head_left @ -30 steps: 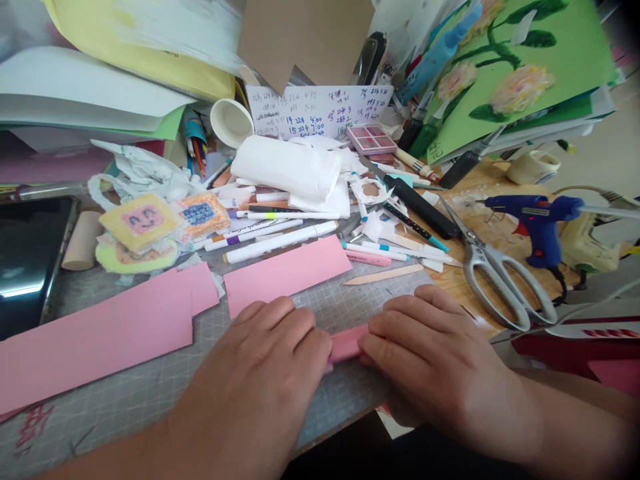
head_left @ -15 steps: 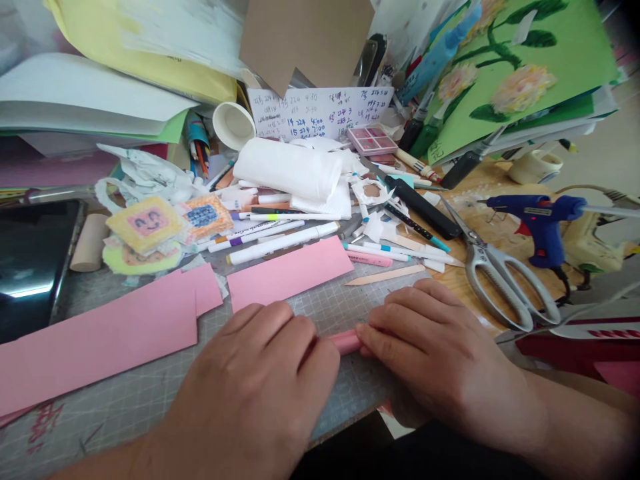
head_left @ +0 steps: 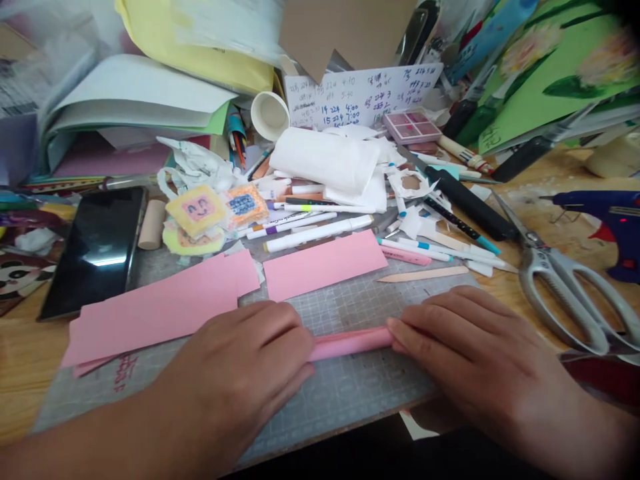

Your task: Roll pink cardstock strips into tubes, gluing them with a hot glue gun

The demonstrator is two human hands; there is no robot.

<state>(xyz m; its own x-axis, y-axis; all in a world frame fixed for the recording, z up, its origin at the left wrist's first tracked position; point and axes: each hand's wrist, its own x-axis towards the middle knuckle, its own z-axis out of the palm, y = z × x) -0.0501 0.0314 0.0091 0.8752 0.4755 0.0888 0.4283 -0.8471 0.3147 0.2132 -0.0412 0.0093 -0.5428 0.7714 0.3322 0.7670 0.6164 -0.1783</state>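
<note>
A rolled pink paper tube [head_left: 353, 343] lies across the grey cutting mat [head_left: 345, 400], low in the head view. My left hand [head_left: 240, 360] is closed on its left end, and my right hand [head_left: 465, 353] grips the right end with the fingertips. The tube's middle shows between the two hands; both ends are hidden under the fingers. Beyond my left hand lie overlapping pink paper strips [head_left: 160, 307]. Another pink strip [head_left: 325, 263] rests flat behind the tube. A pointed wooden stick [head_left: 425, 274] lies just past my right hand.
Silver scissors [head_left: 555, 287] and a blue glue gun [head_left: 620, 220] lie at the right. A black phone [head_left: 95, 247] is on the left. Markers [head_left: 320, 233], a white paper roll [head_left: 325, 160], a paper cup [head_left: 270, 115] and a black-handled knife [head_left: 470, 203] clutter the back.
The view has swung left, showing more of the phone's side. My hands have moved apart, so a longer stretch of the pink tube shows between them.
</note>
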